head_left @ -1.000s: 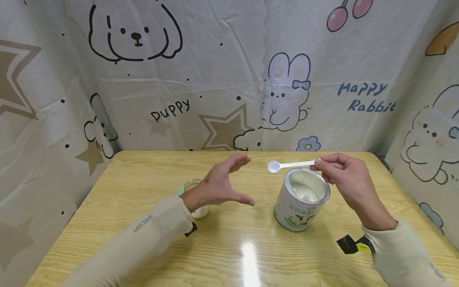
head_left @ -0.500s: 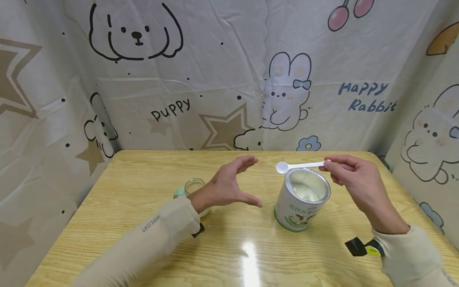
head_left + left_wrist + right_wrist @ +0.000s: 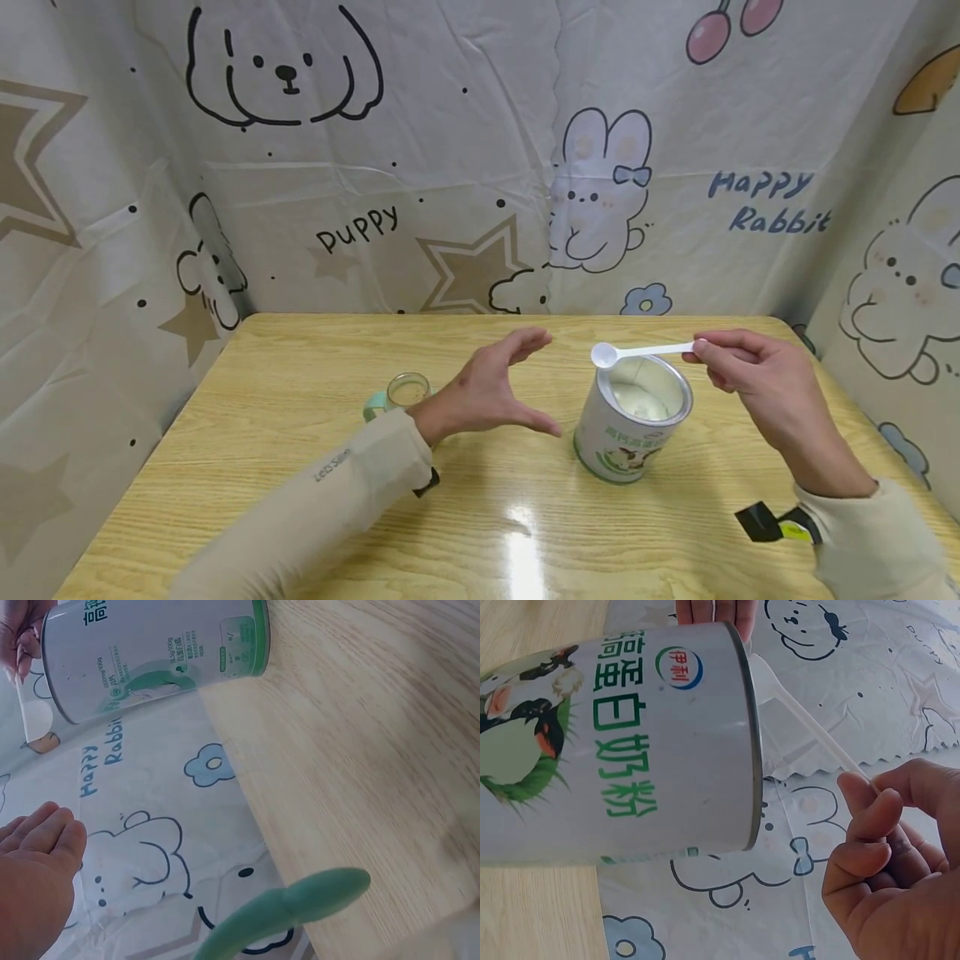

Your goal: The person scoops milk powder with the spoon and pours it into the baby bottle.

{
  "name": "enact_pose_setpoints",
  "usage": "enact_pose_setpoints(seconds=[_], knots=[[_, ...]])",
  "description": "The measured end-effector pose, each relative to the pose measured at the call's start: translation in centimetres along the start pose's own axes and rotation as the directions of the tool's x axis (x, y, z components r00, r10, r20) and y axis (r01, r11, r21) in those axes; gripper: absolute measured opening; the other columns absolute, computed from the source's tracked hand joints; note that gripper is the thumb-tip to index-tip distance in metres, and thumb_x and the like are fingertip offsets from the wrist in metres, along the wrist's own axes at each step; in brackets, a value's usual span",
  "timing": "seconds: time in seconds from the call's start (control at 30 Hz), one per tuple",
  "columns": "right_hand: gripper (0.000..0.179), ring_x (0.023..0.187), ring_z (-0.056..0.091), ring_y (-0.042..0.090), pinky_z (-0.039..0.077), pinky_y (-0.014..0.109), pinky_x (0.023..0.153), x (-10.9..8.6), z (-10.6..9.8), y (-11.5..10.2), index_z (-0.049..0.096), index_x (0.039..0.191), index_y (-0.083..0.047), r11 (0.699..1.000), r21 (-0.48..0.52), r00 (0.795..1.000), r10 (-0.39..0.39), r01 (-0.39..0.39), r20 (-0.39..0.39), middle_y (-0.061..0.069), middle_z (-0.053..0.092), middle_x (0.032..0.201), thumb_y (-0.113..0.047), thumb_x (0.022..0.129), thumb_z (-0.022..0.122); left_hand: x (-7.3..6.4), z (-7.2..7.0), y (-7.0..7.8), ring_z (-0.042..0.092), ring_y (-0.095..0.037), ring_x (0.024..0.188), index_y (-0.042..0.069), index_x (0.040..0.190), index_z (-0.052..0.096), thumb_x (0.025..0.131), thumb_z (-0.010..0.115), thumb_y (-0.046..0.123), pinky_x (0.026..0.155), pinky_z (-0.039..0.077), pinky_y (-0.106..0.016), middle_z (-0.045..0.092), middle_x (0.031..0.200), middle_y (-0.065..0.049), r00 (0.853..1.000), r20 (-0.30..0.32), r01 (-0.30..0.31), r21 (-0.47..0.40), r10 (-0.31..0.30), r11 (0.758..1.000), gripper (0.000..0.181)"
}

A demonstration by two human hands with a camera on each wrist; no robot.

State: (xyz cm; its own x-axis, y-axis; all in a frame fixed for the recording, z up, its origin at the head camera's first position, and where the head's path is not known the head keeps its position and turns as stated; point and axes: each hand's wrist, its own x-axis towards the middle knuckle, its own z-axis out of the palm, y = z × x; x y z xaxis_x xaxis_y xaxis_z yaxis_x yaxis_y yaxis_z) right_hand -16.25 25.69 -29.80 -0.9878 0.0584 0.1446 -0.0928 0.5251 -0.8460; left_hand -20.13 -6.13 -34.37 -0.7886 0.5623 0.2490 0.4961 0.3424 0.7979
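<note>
My right hand [image 3: 761,383] pinches a white plastic scoop [image 3: 604,356] by its handle end, level above the open milk powder can [image 3: 622,442]. The scoop's bowl overlaps the can's left rim in the head view. Pale powder [image 3: 637,402] shows inside the can, which stands upright. In the right wrist view, the thumb and fingers [image 3: 885,817] hold the scoop handle [image 3: 817,727] beyond the rim. To the can's left, my left hand [image 3: 491,387] hovers with fingers and thumb spread wide, holding nothing and apart from the can.
Behind my left wrist stands a glass cup [image 3: 408,388] with a mint-green handle [image 3: 374,406], partly hidden by the forearm. Everything rests on a wood-grain table [image 3: 300,358]. A printed cloth [image 3: 465,150] hangs behind it and along the sides.
Both hands have drifted right, the scoop moving with the right hand until its bowl reaches the can's left rim. More of the glass cup now shows. The can stays in place.
</note>
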Motion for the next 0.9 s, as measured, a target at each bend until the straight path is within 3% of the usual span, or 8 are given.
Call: enact_pose_setpoints(seconds=[0.7,0.8,0.9], knots=[[0.009,0.072,0.057,0.007,0.053,0.015,0.065,-0.6,-1.8,1.6,0.071,0.105,-0.019,0.999,0.031,1.000,0.019,-0.019,-0.002,-0.019,0.072,0.087,-0.023,0.099,0.065,1.5,1.9,0.2,0.039,-0.020,0.142,0.005,0.151,0.035,0.062,0.098,0.027,0.115,0.034,-0.034,0.042,0.154,-0.010,0.998,0.036,-0.045,0.018,0.045,0.999,0.111],[0.012,0.074,0.058,0.006,0.053,0.015,0.065,-0.7,-2.1,1.7,0.071,0.107,-0.019,0.999,0.010,1.000,0.031,-0.031,0.002,-0.021,0.071,0.088,-0.026,0.100,0.065,1.7,2.1,0.3,0.040,-0.021,0.141,0.005,0.151,0.035,0.062,0.098,0.027,0.115,0.035,-0.033,0.042,0.154,-0.010,0.998,0.042,-0.050,0.034,0.049,0.998,0.110],[0.023,0.075,0.058,0.008,0.053,0.017,0.065,-0.8,-2.2,1.8,0.071,0.111,-0.011,0.999,-0.024,0.999,0.044,-0.044,0.013,-0.020,0.072,0.088,-0.030,0.099,0.065,2.0,2.5,0.3,0.040,-0.021,0.141,0.005,0.151,0.035,0.062,0.098,0.027,0.114,0.035,-0.032,0.042,0.154,-0.011,0.997,0.049,-0.056,0.033,0.054,0.998,0.111]])
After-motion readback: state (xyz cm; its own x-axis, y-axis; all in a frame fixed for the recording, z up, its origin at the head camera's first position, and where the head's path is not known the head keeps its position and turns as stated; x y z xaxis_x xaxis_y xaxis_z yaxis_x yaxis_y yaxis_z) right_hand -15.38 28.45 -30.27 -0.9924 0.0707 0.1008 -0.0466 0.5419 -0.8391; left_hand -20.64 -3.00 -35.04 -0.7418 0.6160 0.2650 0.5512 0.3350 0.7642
